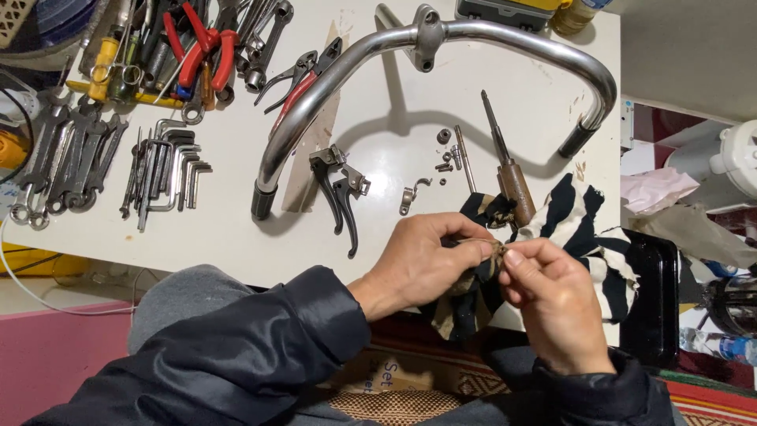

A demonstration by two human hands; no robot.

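Low in the frame's centre, the left hand [426, 264] and right hand [552, 304] pinch a grimy rag [495, 251] together. Whatever's wrapped inside could slip out. Farther up, loose small screws [446, 163] might scatter under a dragged striped cloth [579, 213].

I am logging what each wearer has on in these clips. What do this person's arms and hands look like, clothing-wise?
Both arms are covered by long sleeves of a dark navy, slightly shiny padded jacket, creased and ending at the wrists: left sleeve, right sleeve. The left hand and the right hand are bare, with no gloves. No rings or watch show in the head view.
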